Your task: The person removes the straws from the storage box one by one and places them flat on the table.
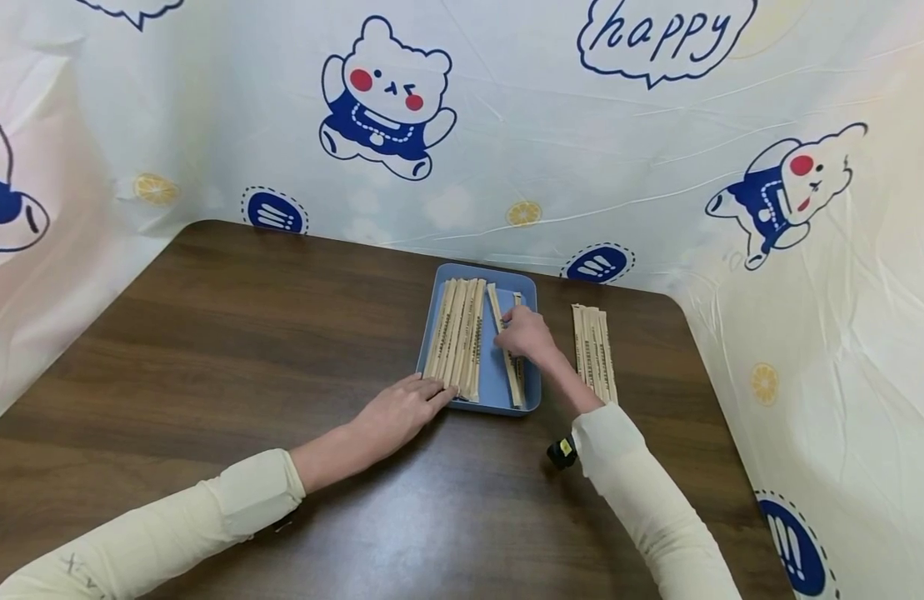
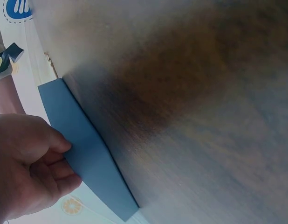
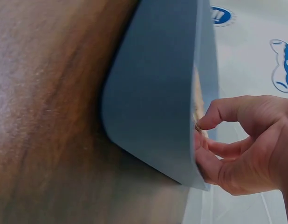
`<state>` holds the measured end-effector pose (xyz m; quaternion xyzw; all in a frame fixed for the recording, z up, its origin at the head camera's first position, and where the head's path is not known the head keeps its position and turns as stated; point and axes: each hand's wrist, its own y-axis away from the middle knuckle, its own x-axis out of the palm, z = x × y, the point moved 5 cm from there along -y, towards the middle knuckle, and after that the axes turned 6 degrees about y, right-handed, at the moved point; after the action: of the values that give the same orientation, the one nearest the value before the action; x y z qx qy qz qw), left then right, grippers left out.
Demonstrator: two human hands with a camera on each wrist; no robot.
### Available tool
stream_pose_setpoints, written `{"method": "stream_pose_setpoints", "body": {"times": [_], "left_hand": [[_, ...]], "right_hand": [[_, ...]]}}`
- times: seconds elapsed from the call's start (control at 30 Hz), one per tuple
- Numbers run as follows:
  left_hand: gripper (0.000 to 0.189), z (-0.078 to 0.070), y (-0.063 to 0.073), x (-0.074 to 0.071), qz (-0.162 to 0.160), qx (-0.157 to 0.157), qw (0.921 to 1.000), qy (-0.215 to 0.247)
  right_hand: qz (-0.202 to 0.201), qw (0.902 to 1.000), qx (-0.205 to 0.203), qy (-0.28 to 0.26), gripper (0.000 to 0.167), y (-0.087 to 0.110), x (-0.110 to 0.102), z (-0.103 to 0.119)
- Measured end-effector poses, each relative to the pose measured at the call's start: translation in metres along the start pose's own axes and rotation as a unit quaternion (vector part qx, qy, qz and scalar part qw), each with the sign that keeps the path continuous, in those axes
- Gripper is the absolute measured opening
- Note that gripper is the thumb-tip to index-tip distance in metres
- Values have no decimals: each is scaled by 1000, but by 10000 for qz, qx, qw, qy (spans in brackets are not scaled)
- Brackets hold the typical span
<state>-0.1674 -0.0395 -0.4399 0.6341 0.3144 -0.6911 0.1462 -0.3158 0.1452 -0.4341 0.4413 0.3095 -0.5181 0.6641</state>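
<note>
A blue tray (image 1: 495, 383) holds several long, narrow sticks in beige paper wrappers with dark print. Most lie side by side in a row (image 1: 456, 337) along its left part. My left hand (image 1: 404, 410) grips the near wall by the left corner; in the left wrist view its thumb and curled fingers (image 2: 69, 181) are at the tray wall (image 2: 90, 144). Inside the right part, my right hand (image 1: 527, 335) pinches a paper-wrapped stick (image 1: 514, 383). In the right wrist view, the tray wall (image 3: 153, 93) hides most of that stick.
Right of the tray, another bundle of paper-wrapped sticks (image 1: 595, 350) lies on the brown wooden table (image 1: 282, 333), partly behind the right forearm. A small black object (image 1: 561, 452) shows beside the right sleeve. A printed white sheet (image 1: 499, 125) rises behind the table.
</note>
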Motion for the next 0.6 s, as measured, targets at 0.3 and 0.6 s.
{"method": "stream_pose_setpoints", "body": {"times": [0.3,0.6], "left_hand": [[46,0,0,0,-83,29,10000,20],[46,1,-1,1,-45,29,10000,37]], "right_hand": [[-120,9945,132,-1029,41,12,-28,-7],[-188,9906,-20,-1357,41,21,-45,-23]]}}
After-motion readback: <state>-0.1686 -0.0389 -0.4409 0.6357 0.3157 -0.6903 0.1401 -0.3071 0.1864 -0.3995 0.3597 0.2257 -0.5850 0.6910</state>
